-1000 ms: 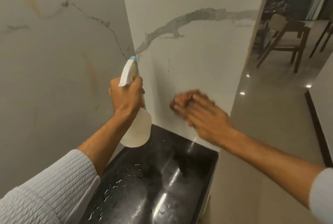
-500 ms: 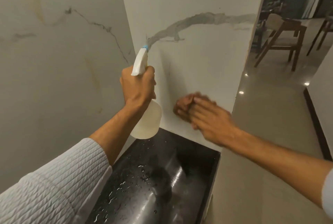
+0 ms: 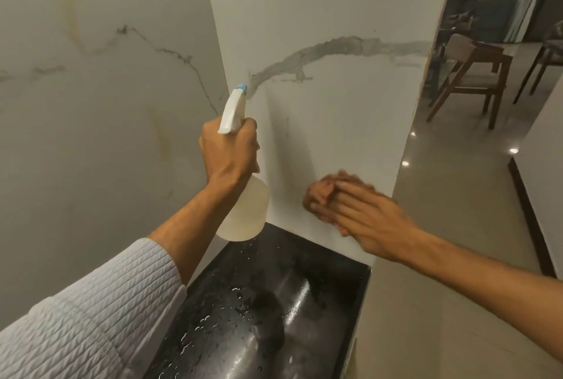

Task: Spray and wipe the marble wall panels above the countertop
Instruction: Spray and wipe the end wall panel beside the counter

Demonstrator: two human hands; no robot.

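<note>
My left hand (image 3: 230, 151) grips a white spray bottle (image 3: 243, 214) with a blue nozzle, held upright and aimed at the corner where two marble wall panels meet. The front marble panel (image 3: 335, 98) is white with a grey vein. My right hand (image 3: 362, 214) presses a brownish cloth (image 3: 316, 195) flat against the lower part of this panel, just above the black countertop (image 3: 268, 302). The hand and cloth are motion-blurred. The left marble panel (image 3: 106, 104) carries thin dark veins and yellowish streaks.
The black countertop is glossy and dotted with water drops. To the right the panel ends at an edge, beyond which lies a shiny tiled floor (image 3: 457, 180) with wooden chairs (image 3: 469, 77) farther back.
My left hand has carried the spray bottle right, closer to the front panel. My right hand has slid the cloth a little right and down along the panel.
</note>
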